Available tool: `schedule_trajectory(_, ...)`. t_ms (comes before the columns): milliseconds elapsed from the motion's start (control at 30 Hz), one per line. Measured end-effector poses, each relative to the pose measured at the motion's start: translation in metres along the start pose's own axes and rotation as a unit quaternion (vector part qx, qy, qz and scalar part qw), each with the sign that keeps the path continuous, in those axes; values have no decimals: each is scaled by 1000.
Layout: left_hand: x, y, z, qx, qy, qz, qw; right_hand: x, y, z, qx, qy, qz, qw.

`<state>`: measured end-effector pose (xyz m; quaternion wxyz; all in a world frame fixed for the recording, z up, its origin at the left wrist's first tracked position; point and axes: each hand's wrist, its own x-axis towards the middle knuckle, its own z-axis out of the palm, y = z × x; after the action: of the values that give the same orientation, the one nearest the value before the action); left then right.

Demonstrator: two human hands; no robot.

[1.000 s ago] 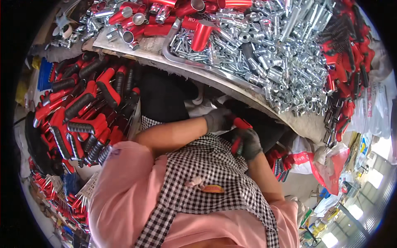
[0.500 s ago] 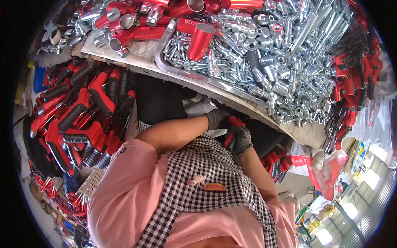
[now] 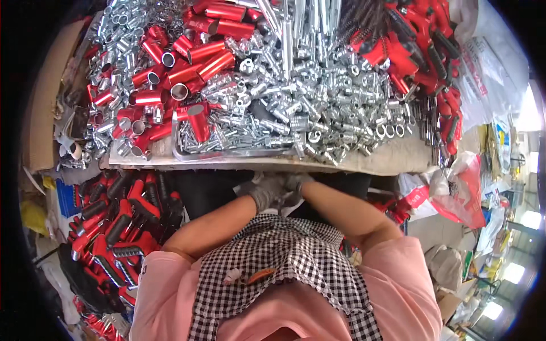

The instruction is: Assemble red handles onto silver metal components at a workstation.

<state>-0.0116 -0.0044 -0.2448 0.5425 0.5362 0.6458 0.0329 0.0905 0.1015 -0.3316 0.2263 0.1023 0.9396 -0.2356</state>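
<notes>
Both of my hands wear grey gloves and meet low over my lap, just under the near edge of the workbench [image 3: 341, 166]. My left hand [image 3: 264, 194] has its fingers curled inward. My right hand [image 3: 295, 184] is close against it, fingers bent and partly hidden. Whatever lies between them is too dark and small to make out. On the bench just beyond, a metal tray [image 3: 222, 155] holds small silver pins [image 3: 227, 133], with a red tube [image 3: 198, 122] standing among them.
Silver fittings [image 3: 335, 102] and red tubes [image 3: 183, 74] heap the bench. Red-and-black pistol-grip handles [image 3: 139, 202] pile at my left. More such handles [image 3: 424, 34] lie at the far right. A red-and-white plastic bag [image 3: 469, 190] hangs near the bench's right end.
My view has swung, so more of the bench shows. My hands have come together; the red-and-black handle at my right hand is out of sight.
</notes>
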Motion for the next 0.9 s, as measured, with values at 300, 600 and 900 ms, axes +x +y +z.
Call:
schedule_trajectory(300,17,-21,7,212,-30,90,973,24,11,36,374,-95,140,912)
schedule_trajectory(600,19,16,18,75,2,-129,989,24,-32,26,570,1,226,790)
schedule_trajectory(900,96,-125,145,157,140,35,977,49,-84,48,473,51,335,813)
